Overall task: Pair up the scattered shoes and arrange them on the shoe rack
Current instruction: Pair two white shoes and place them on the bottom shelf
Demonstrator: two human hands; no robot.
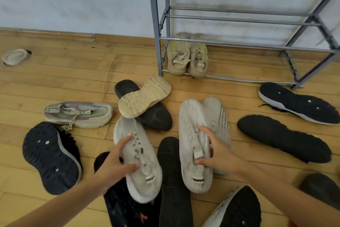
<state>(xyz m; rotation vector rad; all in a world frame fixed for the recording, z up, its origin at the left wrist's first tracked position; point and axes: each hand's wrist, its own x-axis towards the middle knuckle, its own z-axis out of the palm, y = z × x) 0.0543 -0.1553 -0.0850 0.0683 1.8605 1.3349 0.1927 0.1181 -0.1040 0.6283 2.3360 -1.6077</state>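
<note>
- Left hand [114,164] is gripping a white knit sneaker [145,180] across its laces, fingers curled round it.
- Right hand [217,153] is clutching a second white sneaker [189,125] at its tongue, just beside the first.
- Cream-soled shoe [145,97] is lying sole-up on the wooden floor [55,79].
- Beige sneaker pair [187,59] is sitting on the lowest rails of the grey shoe rack [156,24].

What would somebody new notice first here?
The two hands in the middle foreground: the left hand grips the left white shoe, and the right hand grips the right white shoe. Dark shoes lie sole-up on the wood floor around them. At the back, a beige pair sits in the bottom tier of the grey rack.
</note>
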